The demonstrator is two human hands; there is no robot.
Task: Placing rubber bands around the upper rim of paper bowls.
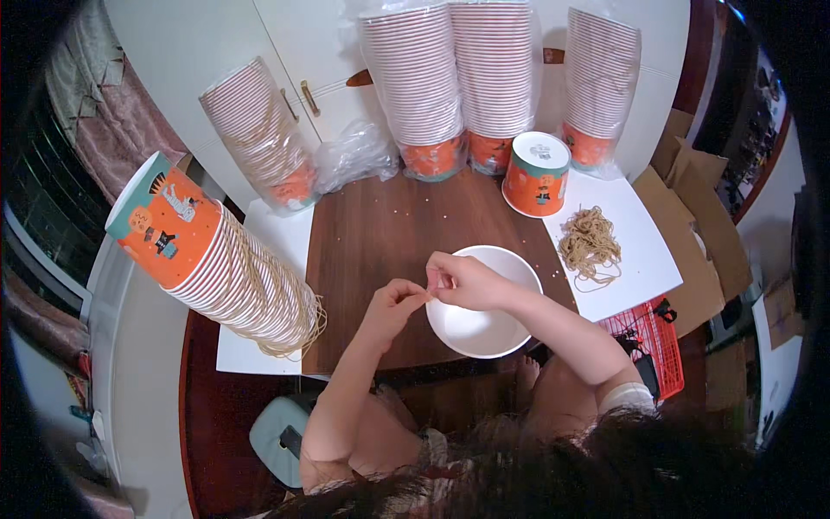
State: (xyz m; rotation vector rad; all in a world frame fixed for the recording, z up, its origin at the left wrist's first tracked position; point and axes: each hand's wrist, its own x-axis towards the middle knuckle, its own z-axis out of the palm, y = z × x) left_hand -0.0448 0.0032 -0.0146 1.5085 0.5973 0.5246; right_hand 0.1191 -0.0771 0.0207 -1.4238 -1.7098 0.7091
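A white paper bucket (488, 337) stands with its mouth up near the table's front edge, right of the middle. My right hand (467, 282) is over its upper left rim, fingers pinched together. My left hand (393, 310) meets it just outside that rim, thumb and fingertips closed in a pinch. Whatever is between the fingertips is too small to make out. To the left leans a tall stack of nested orange and green buckets (177, 221), with many loops of tan string (277, 303) draped along it. A tangled heap of the same string (590, 246) lies at the right.
Wrapped bucket stacks (411, 78) line the table's back, beside crumpled clear plastic (356, 156). One orange bucket (538, 177) sits upside down at the back right. White crumbs dot the brown tabletop (372, 233). A cardboard box (692, 216) and red basket (661, 346) stand right.
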